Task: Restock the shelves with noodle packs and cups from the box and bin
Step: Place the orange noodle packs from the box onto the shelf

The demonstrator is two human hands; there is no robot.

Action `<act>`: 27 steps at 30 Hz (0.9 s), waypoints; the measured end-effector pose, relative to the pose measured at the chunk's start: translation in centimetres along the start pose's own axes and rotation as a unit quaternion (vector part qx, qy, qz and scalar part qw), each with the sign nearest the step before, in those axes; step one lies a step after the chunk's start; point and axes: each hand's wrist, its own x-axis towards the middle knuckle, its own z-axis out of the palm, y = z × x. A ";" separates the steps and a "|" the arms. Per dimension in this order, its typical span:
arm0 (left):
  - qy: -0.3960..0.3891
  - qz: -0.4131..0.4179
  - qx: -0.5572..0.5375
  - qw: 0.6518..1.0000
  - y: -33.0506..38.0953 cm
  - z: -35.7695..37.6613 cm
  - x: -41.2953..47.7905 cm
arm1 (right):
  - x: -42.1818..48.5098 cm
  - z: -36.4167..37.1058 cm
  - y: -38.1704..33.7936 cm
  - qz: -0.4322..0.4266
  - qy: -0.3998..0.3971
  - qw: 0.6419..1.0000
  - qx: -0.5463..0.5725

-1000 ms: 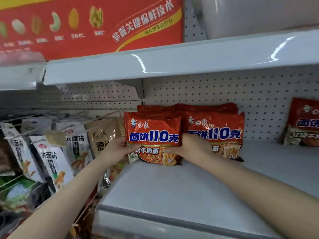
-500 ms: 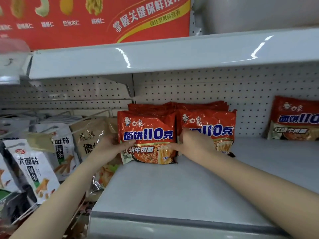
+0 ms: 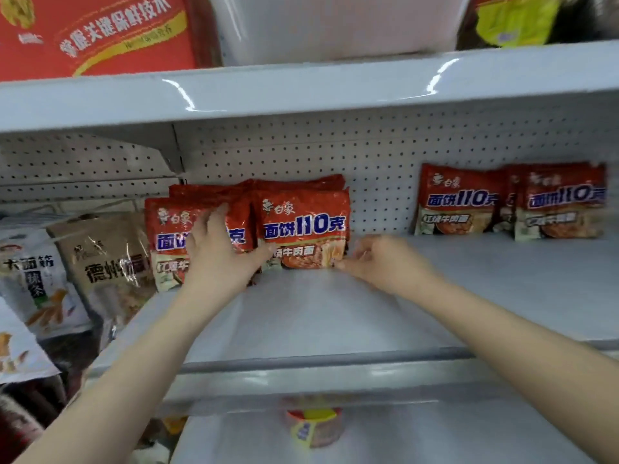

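Forearms reach in from below over the grey shelf (image 3: 335,316). A noodle cup (image 3: 315,426) stands blurred on the level beneath. Left hand (image 3: 217,256) lies flat, fingers spread, on the face of the left noodle pack (image 3: 174,239), which stands upright at the shelf's left end. Right hand (image 3: 385,262), blurred, has loosely extended fingers meeting the lower right corner of the adjoining right noodle pack (image 3: 303,226); whether they pinch it cannot be told. Further packs stand behind both. Two more packs (image 3: 509,199) lean against the pegboard (image 3: 378,162), well apart to the right. Snack bags (image 3: 100,262) hang left of the shelf.
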 end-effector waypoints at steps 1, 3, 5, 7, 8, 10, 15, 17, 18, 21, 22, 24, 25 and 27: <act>-0.027 0.025 -0.006 0.999 1.7 1.2 -1.0 | -1.0 -0.9 1.3 0.007 0.001 1.000 0.011; -0.091 0.057 -0.022 0.994 5.1 3.9 -2.9 | -3.3 -2.8 4.0 0.020 0.000 0.999 0.029; -0.149 0.091 -0.049 0.983 8.7 7.1 -5.0 | -6.0 -5.2 6.9 0.026 0.011 0.999 0.017; -0.195 0.117 -0.083 0.970 12.4 10.2 -7.2 | -9.3 -7.9 10.1 0.042 0.030 0.999 -0.004; -0.215 0.129 -0.103 0.963 14.2 11.8 -8.3 | -11.0 -9.2 11.9 0.053 0.041 0.998 -0.012; -0.257 0.158 -0.133 0.944 18.1 15.1 -10.8 | -14.7 -11.9 15.7 0.082 0.064 0.994 -0.027; -0.351 0.249 -0.201 0.880 28.2 22.3 -17.7 | -25.4 -18.5 24.3 0.170 0.125 0.976 -0.046; -0.376 0.284 -0.210 0.857 31.9 24.5 -20.5 | -29.6 -20.6 27.0 0.218 0.145 0.963 -0.055; -0.379 0.302 -0.208 0.850 33.7 25.5 -21.8 | -31.7 -21.6 28.2 0.244 0.154 0.956 -0.061; -0.379 0.374 -0.202 0.822 38.5 28.0 -25.0 | -37.5 -23.6 31.3 0.323 0.179 0.927 -0.064; -0.391 0.390 -0.206 0.808 40.0 28.8 -26.0 | -39.3 -24.0 32.2 0.346 0.192 0.917 -0.058; -0.421 0.411 -0.214 0.780 42.3 30.9 -27.9 | -42.5 -24.3 33.9 0.389 0.217 0.894 -0.051; -0.443 0.413 -0.222 0.764 43.3 31.9 -28.9 | -43.9 -24.2 34.8 0.411 0.224 0.883 -0.047; -0.491 0.409 -0.235 0.732 44.9 34.1 -31.1 | -46.3 -24.0 36.6 0.452 0.228 0.861 -0.046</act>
